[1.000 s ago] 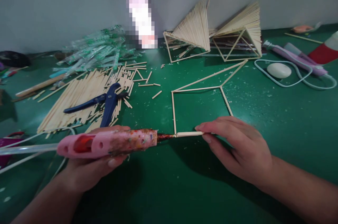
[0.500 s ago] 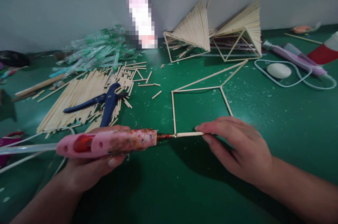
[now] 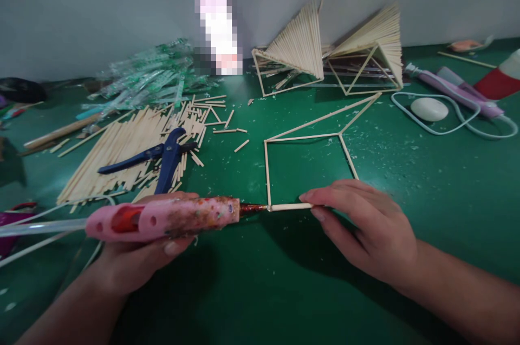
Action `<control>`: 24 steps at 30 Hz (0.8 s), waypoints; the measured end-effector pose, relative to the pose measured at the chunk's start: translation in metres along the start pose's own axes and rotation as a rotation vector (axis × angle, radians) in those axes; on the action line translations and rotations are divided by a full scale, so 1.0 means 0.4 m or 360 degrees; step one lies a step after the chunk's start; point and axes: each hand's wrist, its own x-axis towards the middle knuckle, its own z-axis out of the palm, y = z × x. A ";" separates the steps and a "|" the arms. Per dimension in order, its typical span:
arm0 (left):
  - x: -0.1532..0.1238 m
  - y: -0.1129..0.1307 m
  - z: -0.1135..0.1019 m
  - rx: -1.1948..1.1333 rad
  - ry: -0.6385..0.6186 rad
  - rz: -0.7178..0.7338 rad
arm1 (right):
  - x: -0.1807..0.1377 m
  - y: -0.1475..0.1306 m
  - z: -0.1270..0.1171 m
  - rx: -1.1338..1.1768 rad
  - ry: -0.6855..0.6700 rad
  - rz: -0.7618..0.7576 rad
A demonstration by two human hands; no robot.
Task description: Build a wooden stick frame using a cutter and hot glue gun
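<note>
My left hand (image 3: pixel 142 258) is wrapped round a pink hot glue gun (image 3: pixel 162 219), its body stained brown near the front. A clear glue stick (image 3: pixel 44 227) runs out of its rear end. The gun's dark nozzle tip touches the near left corner of a thin wooden stick frame (image 3: pixel 267 171), where a whitish blob of glue shows. Between thumb and fingers, my right hand (image 3: pixel 365 231) pinches the near wooden stick (image 3: pixel 290 207) of that frame. The frame lies on the green table, with two sticks meeting in a point at its far right.
Blue cutters (image 3: pixel 168 161) rest on a pile of wooden sticks (image 3: pixel 122 144) at left. Behind are green-and-clear plastic wrappers (image 3: pixel 162 69) and two fan-shaped stick structures (image 3: pixel 300 44). A purple tool (image 3: pixel 459 90) with a cord and a white oval object (image 3: pixel 429 109) lie at right.
The glue gun has shifted very slightly left, its tip still at the frame's corner. My right hand keeps its pinch on the stick, almost unmoved.
</note>
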 end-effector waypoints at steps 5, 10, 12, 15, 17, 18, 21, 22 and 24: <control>-0.006 -0.012 -0.009 -0.0046 -0.0062 -0.0067 | 0.000 0.001 -0.001 0.0000 -0.0004 0.0003; -0.001 -0.006 -0.010 -0.0035 -0.0120 -0.0071 | 0.000 -0.002 -0.001 -0.0010 -0.0008 0.0012; 0.002 0.001 -0.004 -0.0073 -0.0117 -0.0089 | 0.000 -0.003 -0.001 -0.0015 -0.0006 0.0009; 0.007 0.013 0.005 -0.0127 -0.0097 -0.0088 | -0.001 -0.003 0.000 -0.0021 -0.0019 0.0008; 0.006 0.018 0.011 -0.0159 -0.0136 -0.0106 | -0.002 -0.003 0.000 -0.0023 -0.0020 0.0009; 0.004 0.021 0.014 -0.0169 -0.0136 -0.0116 | -0.003 -0.002 0.000 -0.0018 -0.0023 0.0012; -0.004 0.024 0.021 -0.0157 0.0009 -0.0164 | -0.006 0.000 0.002 0.0013 -0.0032 0.0018; -0.007 0.024 0.022 -0.0158 0.0067 -0.0179 | -0.007 0.001 0.002 0.0021 -0.0033 0.0017; -0.009 0.023 0.022 -0.0176 0.0090 -0.0215 | -0.008 0.002 0.003 0.0033 -0.0039 0.0017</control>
